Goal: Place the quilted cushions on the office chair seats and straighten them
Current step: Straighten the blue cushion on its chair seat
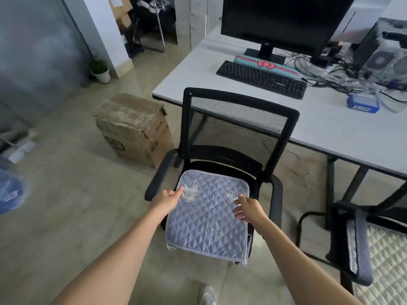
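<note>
Nearest the camera, both forearms reached forward and down to the blue quilted cushion (208,213), which lay on the seat of the black office chair (233,137). The cushion sat skewed — its long axis ran from the near edge up toward the backrest but leaned a little to the left, and its near edge overhung the front of the seat, with the near right corner folded down and doubled over.

The left hand (168,198) was at the cushion's left edge, thumb and forefinger pinched together at the hem; it seemed to have hold of the fabric, though the contact itself was small and hard to confirm. The right hand (247,208) lay on the right side with fingers spread and loose, gripping nothing, resting on or just above the quilting — I could not tell which. Both hands were about equally near, one to each side, so a small clockwise turn and a push toward the backrest looked like what was needed.

The seat itself was almost wholly covered. At the right edge a second chair (354,243) was cut off by the frame, with a pale quilted pad (385,260) on it. Beyond stood the desk (330,128) and a cardboard box (134,128).
</note>
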Action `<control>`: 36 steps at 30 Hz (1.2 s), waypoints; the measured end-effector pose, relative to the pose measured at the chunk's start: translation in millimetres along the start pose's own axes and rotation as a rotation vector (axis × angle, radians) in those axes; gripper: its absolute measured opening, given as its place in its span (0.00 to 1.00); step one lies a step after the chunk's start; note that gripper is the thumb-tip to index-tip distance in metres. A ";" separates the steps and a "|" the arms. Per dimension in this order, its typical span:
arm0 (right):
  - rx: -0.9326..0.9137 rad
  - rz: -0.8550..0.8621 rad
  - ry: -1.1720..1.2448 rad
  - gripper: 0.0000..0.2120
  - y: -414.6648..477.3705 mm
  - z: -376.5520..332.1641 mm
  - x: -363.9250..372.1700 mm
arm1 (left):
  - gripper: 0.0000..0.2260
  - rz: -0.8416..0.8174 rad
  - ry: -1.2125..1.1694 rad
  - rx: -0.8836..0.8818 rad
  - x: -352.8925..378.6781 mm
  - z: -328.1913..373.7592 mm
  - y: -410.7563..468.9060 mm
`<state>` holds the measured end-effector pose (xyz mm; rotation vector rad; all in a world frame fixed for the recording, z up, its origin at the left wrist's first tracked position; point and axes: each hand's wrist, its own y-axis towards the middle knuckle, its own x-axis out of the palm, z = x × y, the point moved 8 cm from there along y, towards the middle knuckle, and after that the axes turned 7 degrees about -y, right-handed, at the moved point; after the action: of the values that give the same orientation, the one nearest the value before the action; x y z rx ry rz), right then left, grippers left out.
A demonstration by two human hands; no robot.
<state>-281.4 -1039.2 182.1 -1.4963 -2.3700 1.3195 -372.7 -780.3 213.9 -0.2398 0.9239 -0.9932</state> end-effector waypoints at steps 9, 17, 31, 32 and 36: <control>0.061 0.077 0.117 0.17 30.8 11.8 2.5 | 0.22 -0.087 0.039 0.013 26.5 -5.2 65.3; 0.138 0.170 0.209 0.20 71.6 50.0 11.0 | 0.23 -0.145 0.039 0.014 59.9 -30.9 126.3; 0.235 0.335 0.101 0.26 147.7 143.8 40.3 | 0.21 -0.104 -0.084 -0.140 108.6 -132.2 219.9; 0.244 0.344 0.103 0.22 152.1 150.6 41.6 | 0.22 -0.090 -0.097 -0.160 111.4 -140.9 225.6; 0.311 0.427 0.126 0.25 171.6 189.4 44.3 | 0.22 -0.018 -0.122 -0.211 121.6 -168.8 235.7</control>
<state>-265.7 -1095.7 -70.6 -1.9751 -1.7277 1.5268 -330.0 -709.7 -89.5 -0.4816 0.9160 -0.8878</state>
